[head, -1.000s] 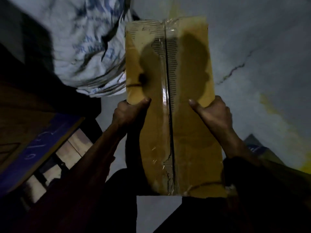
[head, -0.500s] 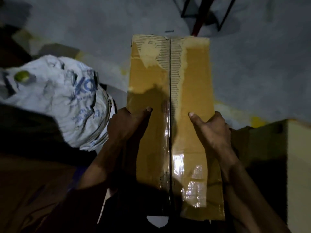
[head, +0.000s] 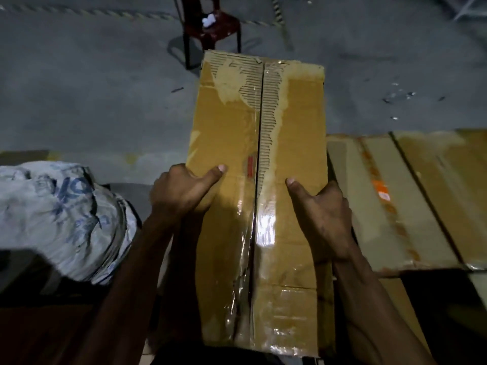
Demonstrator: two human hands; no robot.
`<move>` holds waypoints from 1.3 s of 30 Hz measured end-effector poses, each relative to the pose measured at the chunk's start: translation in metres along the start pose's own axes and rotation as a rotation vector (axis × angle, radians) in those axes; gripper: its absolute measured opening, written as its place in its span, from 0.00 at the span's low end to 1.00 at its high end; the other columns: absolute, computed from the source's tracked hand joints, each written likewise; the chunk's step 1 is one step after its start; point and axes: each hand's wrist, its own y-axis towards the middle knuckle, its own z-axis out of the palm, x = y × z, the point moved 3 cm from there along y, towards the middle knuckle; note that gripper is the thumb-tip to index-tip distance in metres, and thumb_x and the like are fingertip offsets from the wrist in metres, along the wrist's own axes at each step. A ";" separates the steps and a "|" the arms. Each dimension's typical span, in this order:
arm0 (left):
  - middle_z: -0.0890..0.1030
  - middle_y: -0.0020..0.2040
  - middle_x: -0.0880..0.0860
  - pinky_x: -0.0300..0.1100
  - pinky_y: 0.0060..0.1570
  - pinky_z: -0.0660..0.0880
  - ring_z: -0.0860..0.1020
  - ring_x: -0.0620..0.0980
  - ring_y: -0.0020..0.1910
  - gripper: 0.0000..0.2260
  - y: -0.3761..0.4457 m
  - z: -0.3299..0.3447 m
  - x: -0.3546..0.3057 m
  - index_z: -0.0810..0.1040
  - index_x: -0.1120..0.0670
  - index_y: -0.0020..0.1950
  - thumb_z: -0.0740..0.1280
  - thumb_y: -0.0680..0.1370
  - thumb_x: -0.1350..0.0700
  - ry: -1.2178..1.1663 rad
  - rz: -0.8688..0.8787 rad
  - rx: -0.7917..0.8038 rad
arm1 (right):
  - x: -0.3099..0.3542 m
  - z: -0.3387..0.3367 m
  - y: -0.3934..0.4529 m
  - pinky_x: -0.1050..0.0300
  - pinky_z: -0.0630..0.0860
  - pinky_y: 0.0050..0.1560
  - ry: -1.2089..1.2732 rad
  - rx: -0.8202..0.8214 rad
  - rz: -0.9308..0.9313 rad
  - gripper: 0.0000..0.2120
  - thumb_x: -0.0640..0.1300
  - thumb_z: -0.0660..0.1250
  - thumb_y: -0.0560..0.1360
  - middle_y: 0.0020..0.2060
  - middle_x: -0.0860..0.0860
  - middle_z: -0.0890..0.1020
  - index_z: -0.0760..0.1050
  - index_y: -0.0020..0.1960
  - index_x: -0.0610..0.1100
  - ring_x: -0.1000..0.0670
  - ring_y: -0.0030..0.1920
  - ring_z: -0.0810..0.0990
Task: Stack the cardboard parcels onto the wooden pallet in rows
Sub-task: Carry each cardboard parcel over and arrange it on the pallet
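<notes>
Parcel (head: pixel 232 143) sits lengthwise between our hands, left of the stacked boxes (head: pixel 411 196). Our left hand (head: pixel 181 191) and right hand (head: pixel 324 217) grip its long sides, thumbs pressed flat on top.

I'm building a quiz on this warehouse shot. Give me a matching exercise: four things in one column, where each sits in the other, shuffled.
Things:
1. held parcel
2. white sack
3. red chair
4. stacked parcels

Places:
A. far, on the floor beyond the held parcel
B. at the right
C. gripped by the left hand and right hand
D. at the left

Pairs: 1-C, 2-D, 3-A, 4-B
</notes>
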 end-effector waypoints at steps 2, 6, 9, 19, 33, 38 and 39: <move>0.83 0.48 0.56 0.49 0.47 0.77 0.80 0.60 0.47 0.39 -0.017 0.002 -0.018 0.81 0.55 0.53 0.61 0.65 0.21 0.016 0.057 -0.006 | -0.017 -0.023 -0.017 0.43 0.76 0.58 0.013 -0.043 0.026 0.39 0.75 0.66 0.66 0.55 0.48 0.80 0.71 0.64 0.47 0.42 0.55 0.78; 0.80 0.47 0.54 0.48 0.45 0.74 0.78 0.58 0.45 0.36 -0.051 0.012 -0.058 0.79 0.54 0.52 0.61 0.67 0.22 0.048 0.184 0.033 | -0.044 -0.068 -0.048 0.47 0.75 0.57 0.058 -0.146 0.089 0.40 0.75 0.66 0.66 0.59 0.46 0.80 0.72 0.65 0.46 0.40 0.59 0.78; 0.81 0.47 0.55 0.52 0.48 0.78 0.79 0.60 0.45 0.40 -0.068 0.022 -0.089 0.79 0.53 0.50 0.58 0.63 0.18 0.048 0.270 0.085 | -0.060 -0.101 -0.070 0.45 0.77 0.56 0.071 -0.240 0.142 0.42 0.78 0.63 0.62 0.56 0.47 0.81 0.72 0.63 0.49 0.40 0.56 0.79; 0.81 0.39 0.52 0.49 0.41 0.76 0.78 0.56 0.38 0.33 -0.094 0.067 -0.192 0.80 0.54 0.42 0.63 0.68 0.23 0.030 0.597 0.282 | -0.099 -0.173 -0.127 0.43 0.75 0.58 0.146 -0.548 0.329 0.41 0.77 0.62 0.65 0.58 0.49 0.79 0.71 0.65 0.48 0.41 0.57 0.78; 0.80 0.36 0.55 0.44 0.34 0.68 0.79 0.58 0.38 0.33 -0.181 0.144 -0.255 0.77 0.55 0.36 0.64 0.67 0.23 0.049 0.987 0.719 | -0.155 -0.183 -0.242 0.44 0.77 0.56 0.227 -0.951 0.755 0.40 0.76 0.64 0.66 0.57 0.49 0.80 0.71 0.65 0.48 0.42 0.56 0.79; 0.80 0.40 0.56 0.45 0.36 0.69 0.77 0.59 0.38 0.34 -0.258 0.170 -0.268 0.79 0.56 0.43 0.62 0.69 0.24 0.137 1.108 0.841 | -0.190 -0.187 -0.307 0.45 0.78 0.53 0.236 -1.083 0.919 0.40 0.78 0.62 0.64 0.55 0.47 0.80 0.73 0.62 0.48 0.41 0.54 0.79; 0.80 0.38 0.56 0.45 0.35 0.68 0.77 0.58 0.37 0.34 -0.279 0.174 -0.269 0.79 0.57 0.41 0.62 0.69 0.25 0.139 1.144 0.865 | -0.199 -0.189 -0.322 0.44 0.78 0.54 0.247 -1.105 0.951 0.41 0.78 0.62 0.64 0.56 0.47 0.80 0.73 0.62 0.48 0.40 0.55 0.79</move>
